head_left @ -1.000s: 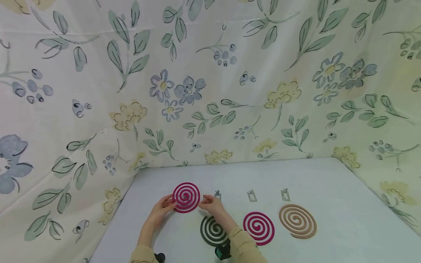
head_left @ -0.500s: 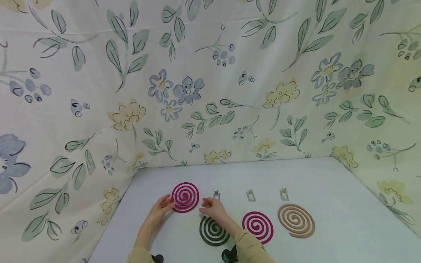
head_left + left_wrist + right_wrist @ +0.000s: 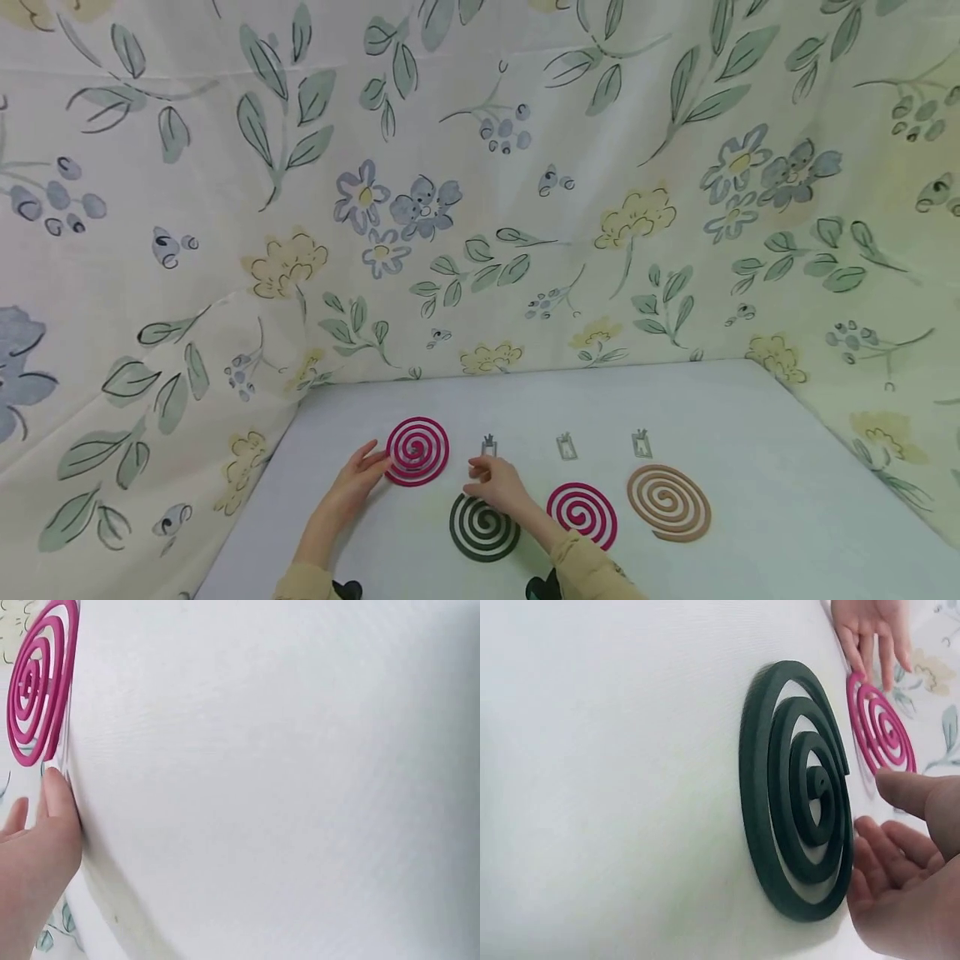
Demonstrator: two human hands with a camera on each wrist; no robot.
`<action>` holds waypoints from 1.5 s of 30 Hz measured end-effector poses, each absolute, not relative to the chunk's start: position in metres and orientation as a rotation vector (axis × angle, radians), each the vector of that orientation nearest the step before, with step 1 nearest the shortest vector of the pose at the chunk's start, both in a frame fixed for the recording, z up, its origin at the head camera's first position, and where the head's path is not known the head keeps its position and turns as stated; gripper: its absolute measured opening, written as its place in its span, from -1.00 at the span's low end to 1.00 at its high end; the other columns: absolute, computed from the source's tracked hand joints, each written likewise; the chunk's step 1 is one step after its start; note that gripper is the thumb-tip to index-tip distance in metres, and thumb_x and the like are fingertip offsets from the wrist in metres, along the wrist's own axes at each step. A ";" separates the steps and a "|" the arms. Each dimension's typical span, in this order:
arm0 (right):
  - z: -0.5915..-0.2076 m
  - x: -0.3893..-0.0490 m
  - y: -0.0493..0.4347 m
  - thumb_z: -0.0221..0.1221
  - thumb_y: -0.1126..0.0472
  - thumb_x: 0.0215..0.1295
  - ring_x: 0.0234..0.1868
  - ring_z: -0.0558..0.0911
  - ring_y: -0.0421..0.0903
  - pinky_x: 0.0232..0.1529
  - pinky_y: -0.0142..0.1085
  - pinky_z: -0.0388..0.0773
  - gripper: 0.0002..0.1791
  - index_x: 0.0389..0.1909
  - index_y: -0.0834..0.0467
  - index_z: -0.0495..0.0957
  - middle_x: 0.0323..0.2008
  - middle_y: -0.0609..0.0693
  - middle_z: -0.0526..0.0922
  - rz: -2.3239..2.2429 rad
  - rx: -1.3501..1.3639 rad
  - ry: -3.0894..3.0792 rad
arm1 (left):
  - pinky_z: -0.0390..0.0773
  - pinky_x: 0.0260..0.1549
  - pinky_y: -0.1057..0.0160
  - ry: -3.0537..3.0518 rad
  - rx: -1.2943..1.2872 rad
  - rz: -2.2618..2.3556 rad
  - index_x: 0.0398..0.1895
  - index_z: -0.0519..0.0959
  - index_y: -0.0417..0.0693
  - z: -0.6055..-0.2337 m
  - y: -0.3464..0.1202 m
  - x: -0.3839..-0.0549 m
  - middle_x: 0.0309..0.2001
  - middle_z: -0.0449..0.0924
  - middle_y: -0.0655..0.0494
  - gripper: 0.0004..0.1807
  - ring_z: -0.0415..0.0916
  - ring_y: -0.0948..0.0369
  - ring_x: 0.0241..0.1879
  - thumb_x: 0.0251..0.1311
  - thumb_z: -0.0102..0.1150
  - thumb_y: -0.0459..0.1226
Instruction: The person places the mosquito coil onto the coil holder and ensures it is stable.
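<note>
A pink mosquito coil (image 3: 415, 451) sits slightly raised at the left of the table, what looks like a metal stand showing at its centre. The fingertips of my left hand (image 3: 351, 492) touch or nearly touch its left edge, straight and not wrapped round it. My right hand (image 3: 501, 487) hovers at the far edge of a dark green coil (image 3: 759, 772), thumb apart from loosely bent fingers, with nothing between them. In the right wrist view the green coil lies flat, just beside those fingers. Behind the right hand stands a small metal coil stand (image 3: 489, 446), partly covered.
Right of the green coil lie a second pink coil (image 3: 582, 515), partly behind the right forearm, and a tan coil (image 3: 669, 502). Two more metal stands (image 3: 567, 447) are lined up behind them. A floral curtain (image 3: 480, 250) hangs round the white table (image 3: 787, 500).
My right hand has drawn away from the raised pink coil, rightward to the green coil's far edge. My left hand has shifted slightly left, its fingers easing at the pink coil's edge.
</note>
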State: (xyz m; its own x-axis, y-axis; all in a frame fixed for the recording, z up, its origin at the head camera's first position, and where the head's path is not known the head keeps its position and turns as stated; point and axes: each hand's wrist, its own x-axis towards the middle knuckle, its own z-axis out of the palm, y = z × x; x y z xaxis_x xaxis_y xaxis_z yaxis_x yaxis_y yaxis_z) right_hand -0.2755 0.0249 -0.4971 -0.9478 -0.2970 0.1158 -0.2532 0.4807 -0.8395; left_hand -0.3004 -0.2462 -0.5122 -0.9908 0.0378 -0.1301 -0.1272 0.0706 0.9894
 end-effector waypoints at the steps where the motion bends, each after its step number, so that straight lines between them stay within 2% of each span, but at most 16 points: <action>1: -0.497 -0.275 0.026 0.28 0.29 0.10 -0.22 0.57 0.05 -0.24 -0.26 0.51 -0.56 0.00 0.40 0.51 -0.21 0.21 0.65 -1.479 -0.502 2.671 | 0.04 0.38 -0.08 2.178 -0.100 2.080 0.45 -0.14 -0.31 -0.511 -0.246 -0.300 0.35 0.07 -0.47 -0.22 0.05 -0.22 0.38 0.30 0.03 -0.33; 9: -0.492 -0.271 0.040 0.27 0.24 0.13 -0.16 0.59 0.08 -0.17 -0.15 0.56 -0.53 0.04 0.40 0.49 -0.17 0.20 0.65 -1.425 -0.524 2.649 | 0.04 0.36 -0.10 2.086 -0.167 2.129 0.48 -0.35 -0.21 -0.493 -0.241 -0.299 0.40 -0.28 -0.51 -0.06 -0.10 -0.30 0.40 0.28 0.08 -0.28; 13: -0.490 -0.268 0.048 0.27 0.24 0.15 -0.15 0.58 0.08 -0.15 -0.13 0.57 -0.52 0.06 0.39 0.48 -0.15 0.21 0.64 -1.421 -0.514 2.623 | 0.07 0.34 -0.16 2.234 -0.205 2.063 0.49 -0.36 -0.17 -0.484 -0.239 -0.297 0.41 -0.30 -0.48 -0.01 -0.14 -0.30 0.40 0.25 0.13 -0.23; 17: -0.489 -0.267 0.058 0.27 0.22 0.14 -0.15 0.58 0.07 -0.16 -0.17 0.58 -0.50 0.07 0.39 0.47 -0.16 0.20 0.63 -1.401 -0.547 2.623 | 0.12 0.31 -0.21 2.436 -0.172 1.971 0.49 -0.26 -0.15 -0.476 -0.236 -0.294 0.43 -0.22 -0.39 -0.04 -0.14 -0.26 0.41 0.23 0.17 -0.20; 21: -0.489 -0.265 0.067 0.28 0.20 0.13 -0.16 0.59 0.07 -0.17 -0.19 0.59 -0.47 0.09 0.39 0.45 -0.16 0.20 0.63 -1.361 -0.567 2.641 | 0.18 0.29 -0.19 2.594 -0.044 1.884 0.47 -0.11 -0.17 -0.469 -0.227 -0.290 0.41 -0.08 -0.35 -0.13 -0.04 -0.23 0.38 0.23 0.17 -0.27; 32: -0.480 -0.244 0.083 0.29 0.18 0.12 -0.12 0.58 0.09 -0.15 -0.07 0.56 -0.44 0.09 0.40 0.44 -0.14 0.17 0.63 -1.318 -0.521 2.649 | 0.44 0.13 -0.05 2.662 0.323 1.680 0.35 0.22 -0.15 -0.461 -0.185 -0.274 0.28 0.26 -0.23 -0.27 0.24 -0.17 0.25 0.11 0.30 -0.28; 35: -0.478 -0.238 0.086 0.28 0.15 0.15 -0.11 0.58 0.08 -0.13 -0.06 0.55 -0.44 0.09 0.39 0.43 -0.13 0.16 0.62 -1.306 -0.522 2.652 | 0.41 0.16 -0.07 2.637 0.433 1.622 0.32 0.27 -0.17 -0.460 -0.178 -0.269 0.26 0.30 -0.22 -0.28 0.26 -0.18 0.25 0.09 0.32 -0.25; 39: -0.475 -0.233 0.089 0.28 0.12 0.16 -0.10 0.57 0.09 -0.12 -0.05 0.55 -0.44 0.09 0.38 0.43 -0.12 0.16 0.61 -1.279 -0.515 2.661 | 0.28 0.24 -0.12 2.580 0.559 1.497 0.33 0.27 -0.13 -0.459 -0.172 -0.266 0.31 0.28 -0.16 -0.27 0.18 -0.17 0.34 0.09 0.32 -0.18; 45: -0.472 -0.229 0.095 0.30 0.13 0.13 -0.12 0.58 0.09 -0.13 -0.05 0.55 -0.43 0.07 0.40 0.44 -0.15 0.15 0.62 -1.228 -0.548 2.671 | 0.20 0.26 -0.19 2.467 0.723 1.332 0.35 0.25 -0.11 -0.459 -0.169 -0.266 0.33 0.27 -0.20 -0.29 0.17 -0.18 0.34 0.14 0.27 -0.16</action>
